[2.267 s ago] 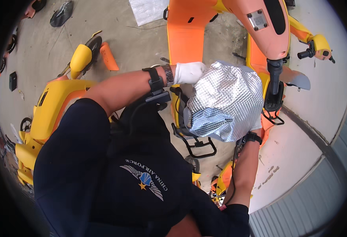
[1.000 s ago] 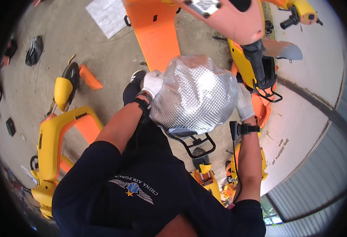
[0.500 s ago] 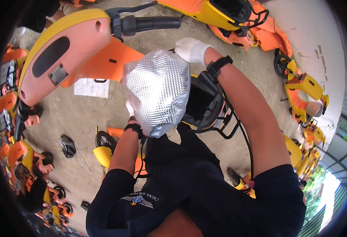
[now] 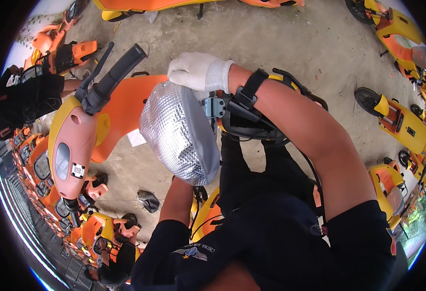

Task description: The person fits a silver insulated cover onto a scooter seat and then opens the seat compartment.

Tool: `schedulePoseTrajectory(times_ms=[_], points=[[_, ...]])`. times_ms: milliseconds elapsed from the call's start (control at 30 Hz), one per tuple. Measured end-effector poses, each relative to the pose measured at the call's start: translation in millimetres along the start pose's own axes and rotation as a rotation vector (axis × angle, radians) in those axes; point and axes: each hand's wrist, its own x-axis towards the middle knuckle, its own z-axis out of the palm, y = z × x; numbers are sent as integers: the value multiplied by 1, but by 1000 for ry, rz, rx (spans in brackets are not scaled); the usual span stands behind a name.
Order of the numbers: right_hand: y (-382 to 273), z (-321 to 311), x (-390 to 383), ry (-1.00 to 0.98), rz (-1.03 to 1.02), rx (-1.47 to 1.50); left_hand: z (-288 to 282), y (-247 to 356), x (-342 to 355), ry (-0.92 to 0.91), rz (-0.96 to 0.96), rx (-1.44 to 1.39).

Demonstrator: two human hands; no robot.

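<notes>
The silver cover (image 4: pixel 174 131), quilted and shiny, stands upright and bulging in front of the person, its smooth grey border facing right; whatever it wraps is hidden. The right hand (image 4: pixel 196 71), in a white glove, is curled narrow, fingers folded over the upper edge of the silver cover and holding it there. The left hand is hidden behind the lower part of the silver cover, so its grip cannot be told; only the left forearm (image 4: pixel 176 200) shows below it.

Just to the right of the silver cover sit a metal bracket (image 4: pixel 214 107) and a black compartment (image 4: pixel 249 127), with a black rack (image 4: pixel 306 88) farther right, partly behind the right forearm (image 4: pixel 300 116). Left of the silver cover are an orange footboard (image 4: pixel 130 99) and the pink and yellow front body (image 4: pixel 72 150) of a scooter, with a black handlebar grip (image 4: pixel 123 68) up and to the left.

A black bag (image 4: pixel 148 200) lies on the concrete floor (image 4: pixel 281 43), below and left of the silver cover; a person in dark clothes (image 4: pixel 33 99) is well to its left.
</notes>
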Motion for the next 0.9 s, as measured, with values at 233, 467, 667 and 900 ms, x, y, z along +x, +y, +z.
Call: schedulePoseTrajectory(times_ms=[233, 467, 667, 900], points=[[-12, -2, 36, -192, -54, -204, -4, 2, 6, -33, 12, 42], [-32, 4, 47, -204, -90, -284, -7, 0, 12, -39, 20, 39], [-4, 14, 56, -98, -81, -194, 1, 4, 11, -48, 41, 43], [9, -1, 39, -72, 62, -146, 4, 11, 15, -77, 60, 54]])
